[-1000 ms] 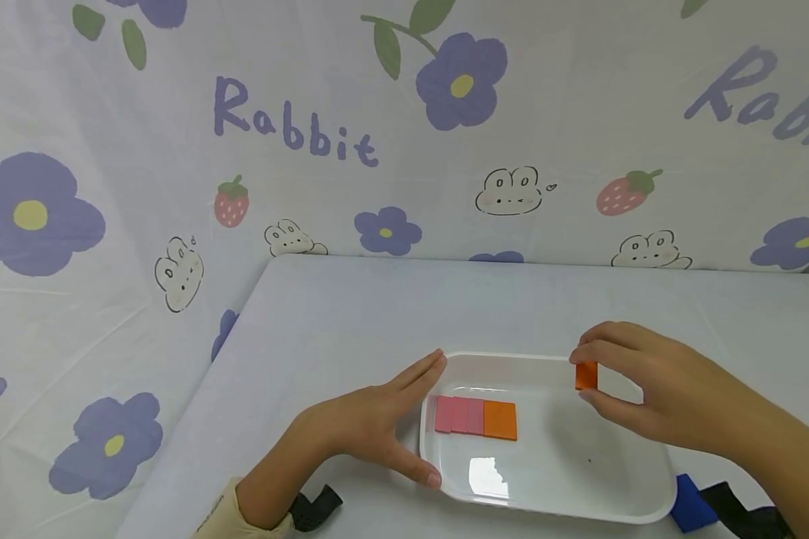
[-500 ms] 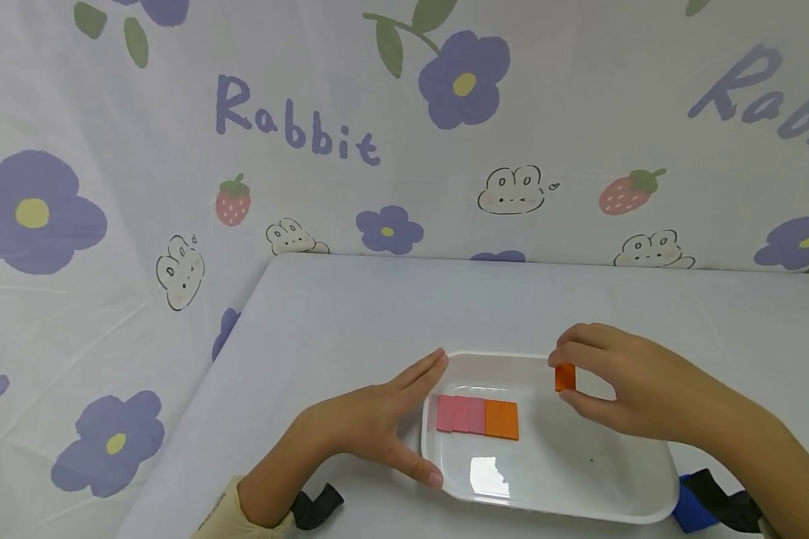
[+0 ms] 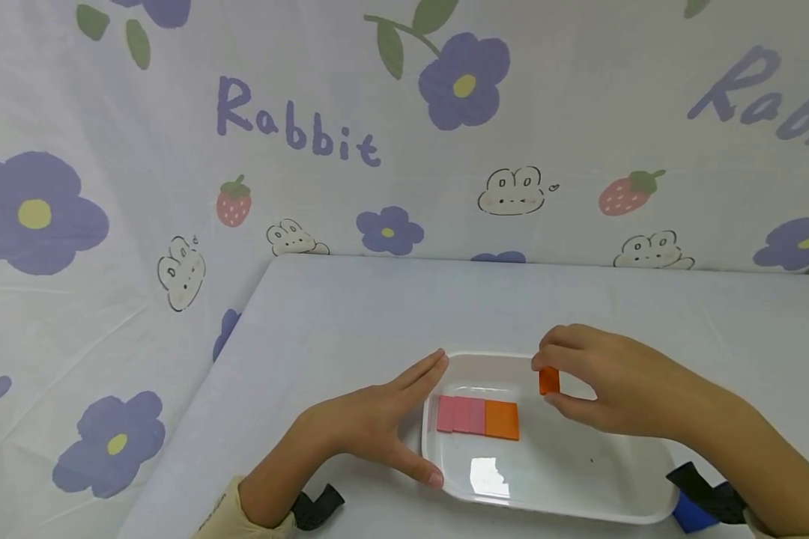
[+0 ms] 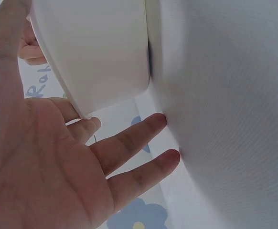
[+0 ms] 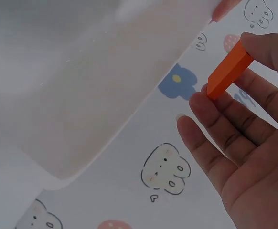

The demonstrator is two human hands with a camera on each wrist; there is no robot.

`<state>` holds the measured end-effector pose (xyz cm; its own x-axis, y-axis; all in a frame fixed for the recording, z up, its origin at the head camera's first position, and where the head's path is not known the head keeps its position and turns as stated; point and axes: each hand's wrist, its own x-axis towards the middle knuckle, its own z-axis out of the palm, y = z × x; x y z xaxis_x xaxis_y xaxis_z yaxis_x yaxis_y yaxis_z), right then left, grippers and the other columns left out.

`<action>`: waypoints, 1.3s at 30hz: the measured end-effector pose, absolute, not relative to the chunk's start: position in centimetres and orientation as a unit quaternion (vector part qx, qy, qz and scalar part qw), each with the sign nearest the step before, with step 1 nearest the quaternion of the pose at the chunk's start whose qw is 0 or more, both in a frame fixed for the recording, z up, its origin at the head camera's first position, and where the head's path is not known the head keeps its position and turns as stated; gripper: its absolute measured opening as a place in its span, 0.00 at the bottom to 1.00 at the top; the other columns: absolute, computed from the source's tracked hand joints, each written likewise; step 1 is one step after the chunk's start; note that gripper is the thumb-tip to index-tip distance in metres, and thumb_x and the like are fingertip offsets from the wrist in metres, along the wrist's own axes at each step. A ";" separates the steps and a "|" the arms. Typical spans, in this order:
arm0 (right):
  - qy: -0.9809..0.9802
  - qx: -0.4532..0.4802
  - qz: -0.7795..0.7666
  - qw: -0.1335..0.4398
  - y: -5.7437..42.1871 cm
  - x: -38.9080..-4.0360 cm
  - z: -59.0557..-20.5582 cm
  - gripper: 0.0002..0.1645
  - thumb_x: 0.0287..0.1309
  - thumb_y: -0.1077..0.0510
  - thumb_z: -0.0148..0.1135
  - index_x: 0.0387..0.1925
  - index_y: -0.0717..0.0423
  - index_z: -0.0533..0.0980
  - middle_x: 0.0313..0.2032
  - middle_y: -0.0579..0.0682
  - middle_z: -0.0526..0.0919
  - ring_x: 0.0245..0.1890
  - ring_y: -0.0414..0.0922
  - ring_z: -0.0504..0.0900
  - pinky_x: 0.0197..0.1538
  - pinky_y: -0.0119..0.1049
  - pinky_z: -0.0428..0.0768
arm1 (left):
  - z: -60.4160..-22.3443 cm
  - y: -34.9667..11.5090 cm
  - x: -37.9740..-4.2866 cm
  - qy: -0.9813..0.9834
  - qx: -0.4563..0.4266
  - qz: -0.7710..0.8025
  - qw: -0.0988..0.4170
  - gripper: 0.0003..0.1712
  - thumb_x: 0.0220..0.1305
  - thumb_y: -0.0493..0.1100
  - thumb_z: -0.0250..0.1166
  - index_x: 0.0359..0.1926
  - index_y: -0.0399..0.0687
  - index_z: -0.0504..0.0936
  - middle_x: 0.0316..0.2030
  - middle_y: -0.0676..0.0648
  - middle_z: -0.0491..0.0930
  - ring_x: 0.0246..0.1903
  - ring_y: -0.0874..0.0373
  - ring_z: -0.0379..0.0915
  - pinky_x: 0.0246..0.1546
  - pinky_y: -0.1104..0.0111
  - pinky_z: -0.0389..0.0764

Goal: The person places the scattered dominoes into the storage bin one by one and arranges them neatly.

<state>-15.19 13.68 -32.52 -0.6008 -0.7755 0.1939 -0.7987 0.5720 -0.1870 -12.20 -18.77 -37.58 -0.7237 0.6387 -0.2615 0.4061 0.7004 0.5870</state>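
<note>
My right hand (image 3: 610,378) pinches a small orange block (image 3: 549,380) between thumb and fingertips, held above the right half of a white tray (image 3: 559,516). In the right wrist view the orange block (image 5: 229,69) shows as a thick flat piece held by its ends. Inside the tray lies a row of flat pieces: overlapping-looking pink tiles (image 3: 460,415) on the left, an orange tile (image 3: 502,420) against their right side. My left hand (image 3: 371,423) spans the tray's left end, thumb at the near rim, straight fingers by the far corner. The left wrist view shows its spread fingers (image 4: 134,138) beside the tray's outer wall.
A blue object (image 3: 694,515) sits by the tray's near right corner, partly hidden by the black strap (image 3: 708,490) at my right wrist. White cloth (image 3: 350,314) covers the table, and a printed curtain (image 3: 323,75) hangs behind it.
My right hand has moved left over the tray with the orange block still pinched. The left hand and the row of tiles stay where they were.
</note>
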 end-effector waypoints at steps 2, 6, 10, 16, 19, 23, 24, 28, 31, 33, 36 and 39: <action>-0.883 0.450 0.128 0.044 13.4 -15.2 -32.6 0.16 0.50 0.55 0.77 0.42 0.44 0.83 0.44 0.41 0.80 0.41 0.39 0.79 0.42 0.36 0.85 | -37.6 -18.7 -12.2 0.893 0.294 0.254 0.229 0.77 0.42 0.77 0.73 0.80 0.67 0.32 0.78 0.63 0.28 0.75 0.58 0.46 0.67 0.51 0.65; -0.879 0.458 0.127 0.037 12.9 -15.3 -32.6 0.15 0.51 0.55 0.76 0.42 0.44 0.82 0.43 0.41 0.81 0.40 0.39 0.79 0.41 0.35 0.84 | -37.5 -18.7 -12.2 0.893 0.293 0.253 0.230 0.77 0.42 0.76 0.73 0.80 0.66 0.33 0.78 0.63 0.28 0.75 0.58 0.46 0.66 0.51 0.65; -0.876 0.466 0.121 0.022 12.6 -15.3 -32.8 0.14 0.51 0.56 0.76 0.40 0.45 0.81 0.41 0.40 0.80 0.38 0.38 0.77 0.41 0.35 0.84 | -37.5 -18.6 -12.2 0.893 0.293 0.253 0.229 0.76 0.42 0.77 0.73 0.80 0.66 0.33 0.78 0.63 0.28 0.75 0.58 0.46 0.66 0.51 0.66; -0.881 0.461 0.102 -0.020 12.0 -15.4 -33.0 0.15 0.51 0.55 0.77 0.41 0.46 0.81 0.40 0.40 0.80 0.38 0.39 0.77 0.42 0.37 0.85 | -37.6 -18.6 -12.2 0.893 0.291 0.253 0.231 0.77 0.42 0.77 0.73 0.80 0.66 0.33 0.78 0.64 0.28 0.75 0.58 0.46 0.66 0.51 0.66; -0.882 0.458 0.094 -0.047 11.7 -15.4 -33.1 0.15 0.51 0.54 0.77 0.41 0.45 0.81 0.39 0.39 0.80 0.38 0.39 0.77 0.42 0.38 0.85 | -37.6 -18.6 -12.2 0.893 0.290 0.255 0.233 0.76 0.42 0.77 0.73 0.80 0.67 0.33 0.78 0.64 0.28 0.75 0.58 0.47 0.66 0.50 0.66; -0.877 0.466 0.094 -0.068 11.4 -15.6 -33.3 0.14 0.51 0.54 0.77 0.39 0.45 0.81 0.37 0.38 0.79 0.36 0.39 0.76 0.42 0.37 0.84 | -37.6 -18.6 -12.2 0.892 0.289 0.257 0.236 0.76 0.42 0.76 0.73 0.80 0.68 0.32 0.78 0.65 0.28 0.75 0.58 0.46 0.66 0.51 0.65; -0.876 0.468 0.093 -0.073 11.3 -15.6 -33.4 0.14 0.51 0.54 0.77 0.39 0.45 0.81 0.37 0.37 0.78 0.36 0.38 0.75 0.41 0.37 0.84 | -37.6 -18.6 -12.3 0.892 0.289 0.257 0.236 0.76 0.42 0.76 0.73 0.80 0.68 0.32 0.78 0.65 0.28 0.75 0.58 0.46 0.66 0.51 0.65; -0.876 0.466 0.083 -0.096 11.1 -15.8 -33.7 0.15 0.50 0.54 0.78 0.39 0.46 0.81 0.36 0.37 0.78 0.34 0.38 0.75 0.41 0.37 0.84 | -37.6 -18.6 -12.3 0.892 0.287 0.256 0.237 0.76 0.42 0.77 0.73 0.80 0.69 0.32 0.78 0.65 0.28 0.75 0.59 0.46 0.66 0.51 0.66; -0.876 0.464 0.070 -0.110 10.8 -15.9 -33.9 0.15 0.49 0.55 0.79 0.38 0.47 0.81 0.35 0.38 0.79 0.33 0.39 0.75 0.40 0.37 0.84 | -37.7 -18.6 -12.3 0.893 0.286 0.255 0.238 0.76 0.42 0.77 0.73 0.80 0.70 0.32 0.78 0.65 0.28 0.75 0.58 0.47 0.66 0.51 0.66; -0.876 0.463 0.058 -0.119 10.6 -16.0 -34.0 0.16 0.49 0.55 0.79 0.38 0.47 0.81 0.34 0.39 0.78 0.33 0.39 0.75 0.40 0.37 0.84 | -37.6 -18.6 -12.3 0.893 0.286 0.254 0.238 0.76 0.42 0.77 0.73 0.80 0.70 0.32 0.78 0.65 0.28 0.75 0.58 0.47 0.66 0.51 0.66; -0.875 0.466 0.041 -0.126 10.2 -16.0 -34.2 0.17 0.48 0.55 0.80 0.39 0.48 0.81 0.33 0.40 0.78 0.32 0.39 0.75 0.39 0.37 0.83 | -37.6 -18.6 -12.3 0.892 0.286 0.255 0.240 0.76 0.42 0.77 0.73 0.80 0.69 0.32 0.78 0.66 0.27 0.75 0.58 0.47 0.65 0.50 0.66; -0.873 0.469 0.035 -0.128 9.9 -15.9 -34.2 0.18 0.46 0.55 0.80 0.39 0.48 0.81 0.32 0.40 0.76 0.30 0.38 0.74 0.38 0.36 0.83 | -37.6 -18.6 -12.3 0.891 0.286 0.256 0.241 0.76 0.42 0.77 0.73 0.80 0.69 0.32 0.77 0.67 0.27 0.75 0.58 0.46 0.65 0.50 0.66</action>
